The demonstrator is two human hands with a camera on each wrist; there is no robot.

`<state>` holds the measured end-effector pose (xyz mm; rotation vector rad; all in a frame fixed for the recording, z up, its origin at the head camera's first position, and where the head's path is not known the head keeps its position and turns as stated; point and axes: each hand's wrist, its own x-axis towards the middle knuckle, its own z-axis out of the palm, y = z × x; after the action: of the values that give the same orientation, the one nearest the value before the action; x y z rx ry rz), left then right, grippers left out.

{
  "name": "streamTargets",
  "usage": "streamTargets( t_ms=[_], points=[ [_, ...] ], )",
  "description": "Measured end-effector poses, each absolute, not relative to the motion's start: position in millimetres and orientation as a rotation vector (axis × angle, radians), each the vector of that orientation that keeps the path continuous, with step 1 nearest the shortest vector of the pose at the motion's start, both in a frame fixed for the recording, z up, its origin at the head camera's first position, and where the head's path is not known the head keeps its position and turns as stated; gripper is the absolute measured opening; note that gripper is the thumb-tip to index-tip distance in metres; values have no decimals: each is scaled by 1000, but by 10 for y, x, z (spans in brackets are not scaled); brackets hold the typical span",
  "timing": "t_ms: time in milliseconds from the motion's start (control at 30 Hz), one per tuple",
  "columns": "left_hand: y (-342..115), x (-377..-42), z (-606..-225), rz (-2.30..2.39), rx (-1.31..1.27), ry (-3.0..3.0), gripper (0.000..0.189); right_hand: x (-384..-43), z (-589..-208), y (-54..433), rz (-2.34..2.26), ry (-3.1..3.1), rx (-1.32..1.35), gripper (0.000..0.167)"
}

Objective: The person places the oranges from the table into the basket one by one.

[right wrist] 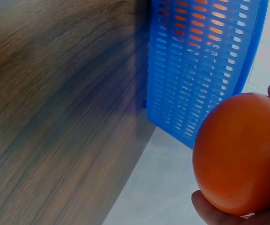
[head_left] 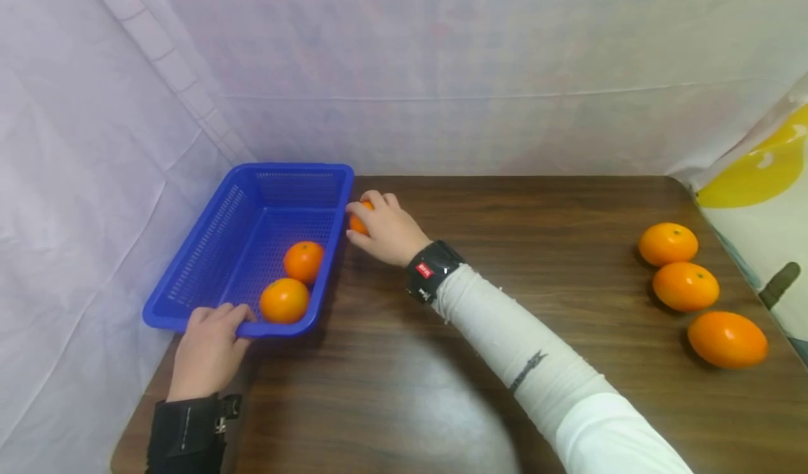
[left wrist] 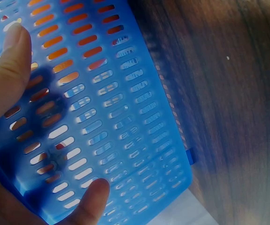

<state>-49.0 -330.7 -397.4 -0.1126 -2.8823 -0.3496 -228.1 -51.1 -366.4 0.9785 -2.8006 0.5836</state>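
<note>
Orange (right wrist: 238, 154) sits clasped in the right grip (head_left: 388, 231) beside a blue plastic basket (head_left: 287, 167), whose near rim (head_left: 278, 329) the left grip (head_left: 211, 348) holds. Loading appears under way; the next move likely calls for lifting it over.

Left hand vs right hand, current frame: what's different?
The left hand grips the near rim of the blue basket; the right hand holds an orange beside the basket's right side.
The left hand is closer to the person's body; the right hand is farther out, toward the far edge of the table.
Shared: each has a black band at the wrist.
</note>
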Motion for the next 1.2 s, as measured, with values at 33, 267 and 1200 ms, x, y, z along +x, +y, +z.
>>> streamTargets(
  t_ms=[33, 267, 1200],
  points=[
    [-3306, -497, -3973, -348, -117, -2881, 16, -2284, -3660, -518, 586, -2794, 980, 47],
    [-3324, -521, -3962, -347, -121, -2895, 16, -2330, -3638, -615, 578, -2793, 972, 49],
    [-3350, -478, -3990, -344, -102, -2883, 16, -2374, -3449, -1005, 485, -2712, 1060, 47]
  ],
)
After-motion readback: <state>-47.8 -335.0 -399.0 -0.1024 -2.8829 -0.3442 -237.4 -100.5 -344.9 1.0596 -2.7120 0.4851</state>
